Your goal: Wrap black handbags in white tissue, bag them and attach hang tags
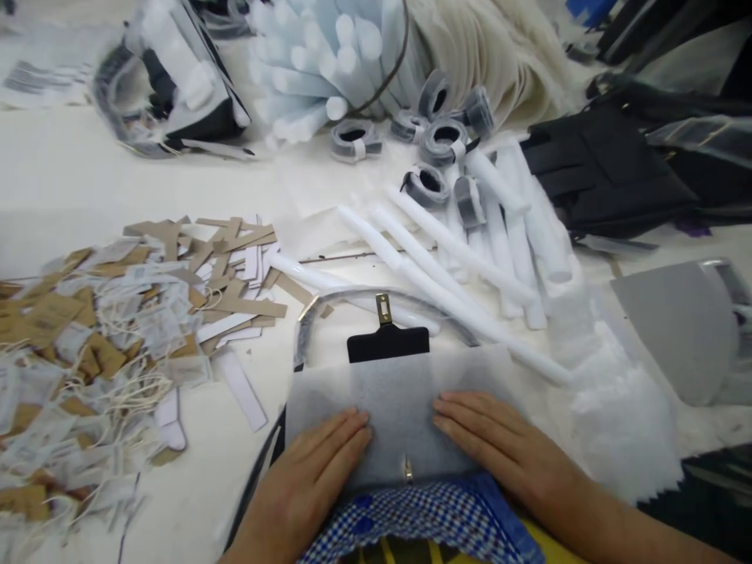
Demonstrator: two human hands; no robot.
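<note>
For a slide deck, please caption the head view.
Left fingers and right fingers rest on thin paper over a black handbag, loose tags to the left, white rolls beyond.

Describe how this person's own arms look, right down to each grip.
The left grip and right grip are ungloved human hands; no rings show. The right forearm is bare where visible, without watch or bracelet; the left is mostly out of frame. Blue-and-white checked cloth with plain blue edging, seemingly worn, shows at the bottom of the picture.

Worn at the front is a blue-and-white checked garment (420, 509) with plain blue edging (506, 517)
</note>
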